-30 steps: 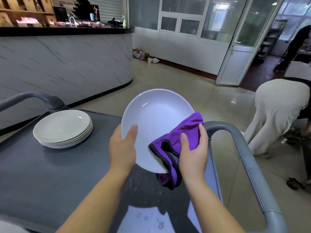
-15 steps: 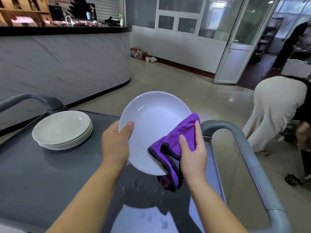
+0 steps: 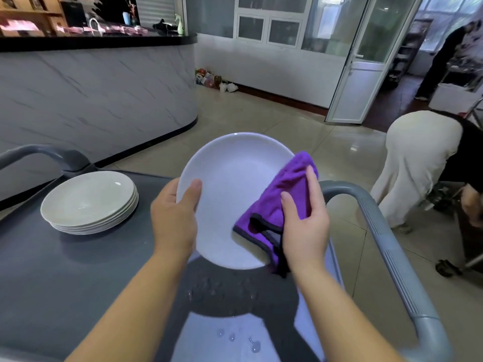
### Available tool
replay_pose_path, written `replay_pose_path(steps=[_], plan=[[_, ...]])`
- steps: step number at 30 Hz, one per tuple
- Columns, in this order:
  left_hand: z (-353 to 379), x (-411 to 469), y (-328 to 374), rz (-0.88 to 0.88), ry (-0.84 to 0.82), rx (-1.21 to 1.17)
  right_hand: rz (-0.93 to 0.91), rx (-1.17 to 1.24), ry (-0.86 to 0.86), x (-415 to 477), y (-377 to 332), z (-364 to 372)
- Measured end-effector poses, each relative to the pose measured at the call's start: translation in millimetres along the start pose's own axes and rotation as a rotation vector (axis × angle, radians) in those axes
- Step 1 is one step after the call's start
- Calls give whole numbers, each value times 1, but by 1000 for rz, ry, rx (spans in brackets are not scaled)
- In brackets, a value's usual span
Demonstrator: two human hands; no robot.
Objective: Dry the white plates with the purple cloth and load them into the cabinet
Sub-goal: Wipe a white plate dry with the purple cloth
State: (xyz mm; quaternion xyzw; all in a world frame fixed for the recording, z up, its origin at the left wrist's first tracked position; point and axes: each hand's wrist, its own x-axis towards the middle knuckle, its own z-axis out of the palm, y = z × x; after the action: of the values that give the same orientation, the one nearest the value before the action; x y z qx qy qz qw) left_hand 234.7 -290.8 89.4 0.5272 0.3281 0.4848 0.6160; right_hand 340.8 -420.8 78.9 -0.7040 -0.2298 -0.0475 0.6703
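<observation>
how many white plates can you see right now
5: one plate held in the left hand, the right hand holding the purple cloth on it; about four in a stack far left on the cart, rims hard to separate.

A stack of plates (image 3: 88, 202) sits on the far left of the desk (image 3: 52, 283), and to its right, above droplets (image 3: 235, 338) on the desk, a plate (image 3: 230, 205) is held between the left hand (image 3: 173, 220) at its left rim and the right hand (image 3: 304, 228) with the cloth (image 3: 285, 194) at its right.

No legible text, brand or number in view. Coloured packages (image 3: 209, 79) on the floor (image 3: 261, 131) carry print (too small and blurred to read).
</observation>
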Motion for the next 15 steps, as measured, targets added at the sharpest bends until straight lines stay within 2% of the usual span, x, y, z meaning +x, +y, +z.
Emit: replay_pose_path(steps=[1,3,5,7,10,12,13,15], plan=[[5,-7,-2,8,38,-47,69,38,96,-13,2,9],[11,-20,-6,-33,75,-118,184,114,135,-31,7,18],[7,-23,-11,-109,9,-135,187,115,65,-23,9,13],[-5,-16,-12,-193,-163,-150,121,76,-38,0,9,-4],[-18,0,-5,-185,-364,-124,-30,-51,-291,34,4,-30],[-14,7,3,-108,-343,-49,-103,-110,-441,44,0,-35],[-10,9,5,-74,-284,-17,-109,-100,-454,44,-1,-34],[-3,8,4,7,-164,30,-98,-52,-314,36,1,-27]])
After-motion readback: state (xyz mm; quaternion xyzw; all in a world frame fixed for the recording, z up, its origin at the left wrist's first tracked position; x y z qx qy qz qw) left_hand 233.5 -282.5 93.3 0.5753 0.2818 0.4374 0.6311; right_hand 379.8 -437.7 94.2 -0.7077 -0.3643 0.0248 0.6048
